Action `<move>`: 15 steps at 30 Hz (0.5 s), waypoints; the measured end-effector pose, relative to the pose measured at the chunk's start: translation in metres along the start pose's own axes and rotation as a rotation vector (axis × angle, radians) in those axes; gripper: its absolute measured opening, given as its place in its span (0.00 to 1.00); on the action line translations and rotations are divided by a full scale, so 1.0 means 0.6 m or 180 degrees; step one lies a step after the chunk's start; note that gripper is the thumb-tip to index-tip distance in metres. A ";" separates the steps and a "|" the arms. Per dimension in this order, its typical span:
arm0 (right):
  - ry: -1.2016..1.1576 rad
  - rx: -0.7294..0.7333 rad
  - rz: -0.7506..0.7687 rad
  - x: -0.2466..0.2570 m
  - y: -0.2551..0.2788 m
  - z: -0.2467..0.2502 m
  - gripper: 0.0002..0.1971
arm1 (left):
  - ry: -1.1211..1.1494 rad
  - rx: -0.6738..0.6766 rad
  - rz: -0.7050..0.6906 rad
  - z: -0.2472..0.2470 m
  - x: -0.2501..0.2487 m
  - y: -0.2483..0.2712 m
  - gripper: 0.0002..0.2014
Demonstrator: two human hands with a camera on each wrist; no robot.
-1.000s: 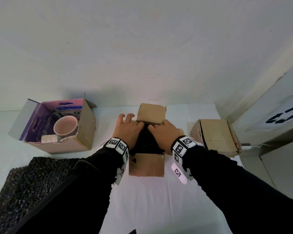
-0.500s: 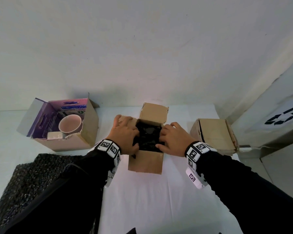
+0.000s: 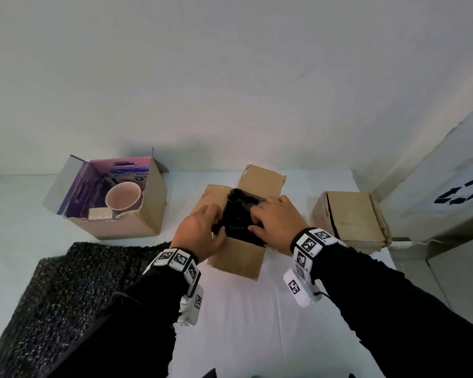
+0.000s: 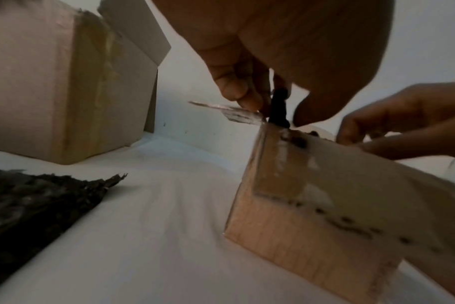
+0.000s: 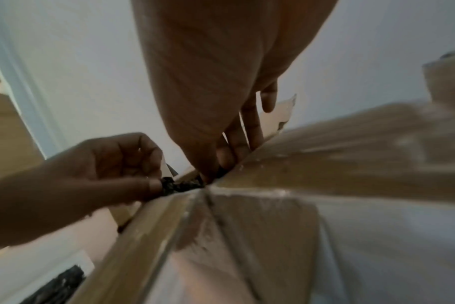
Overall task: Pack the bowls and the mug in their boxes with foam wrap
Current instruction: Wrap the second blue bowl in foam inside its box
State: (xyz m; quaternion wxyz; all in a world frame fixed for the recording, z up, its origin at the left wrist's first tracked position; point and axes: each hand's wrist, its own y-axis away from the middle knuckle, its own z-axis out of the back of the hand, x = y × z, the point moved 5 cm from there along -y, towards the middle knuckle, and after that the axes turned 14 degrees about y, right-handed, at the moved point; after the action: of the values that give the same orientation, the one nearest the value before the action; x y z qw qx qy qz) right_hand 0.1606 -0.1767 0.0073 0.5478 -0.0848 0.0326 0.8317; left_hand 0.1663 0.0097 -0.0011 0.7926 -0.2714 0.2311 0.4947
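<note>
boxes (image 3: 131, 230) (image 3: 236, 257) (image 3: 350, 214) 3; mug (image 3: 123, 199) 1; foam sheet (image 3: 74, 285) 1; left hand (image 3: 200, 233), right hand (image 3: 277, 222) fingers clamped on boxed foam wrap (image 3: 238, 214)

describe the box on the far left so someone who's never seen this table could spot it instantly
Three cardboard boxes sit in a row on the white table. Take the leftmost box. Unlike the plain brown middle box and the closed right box, it is purple inside and holds a pink cup.

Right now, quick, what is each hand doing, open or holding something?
Left hand: closed, fingers pinching the black foam wrap in the middle box.
Right hand: closed, thumb and fingers gripping the same foam wrap.
</note>
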 end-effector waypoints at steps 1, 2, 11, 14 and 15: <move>-0.0312 -0.0046 -0.0067 0.003 -0.009 0.005 0.10 | 0.0034 -0.0008 -0.0068 -0.001 0.002 0.003 0.09; -0.0602 -0.0107 -0.0104 0.009 -0.019 0.008 0.10 | 0.0028 -0.0044 -0.0109 0.000 0.006 0.005 0.08; -0.0279 0.0034 0.0452 0.060 -0.055 -0.033 0.18 | -0.1653 0.0148 -0.0504 -0.017 -0.021 0.025 0.18; -0.0165 0.0037 0.0481 0.064 -0.060 -0.030 0.15 | -0.1777 0.0314 -0.0626 -0.025 -0.027 0.036 0.18; -0.0218 -0.0091 0.0400 0.061 -0.063 -0.025 0.14 | -0.1791 0.0377 -0.0634 -0.026 -0.028 0.037 0.19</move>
State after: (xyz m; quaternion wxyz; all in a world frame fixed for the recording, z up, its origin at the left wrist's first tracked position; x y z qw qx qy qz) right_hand 0.1826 -0.1306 -0.0126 0.4940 -0.0618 0.0073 0.8672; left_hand 0.1380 -0.0037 -0.0064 0.8846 -0.0983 0.0032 0.4559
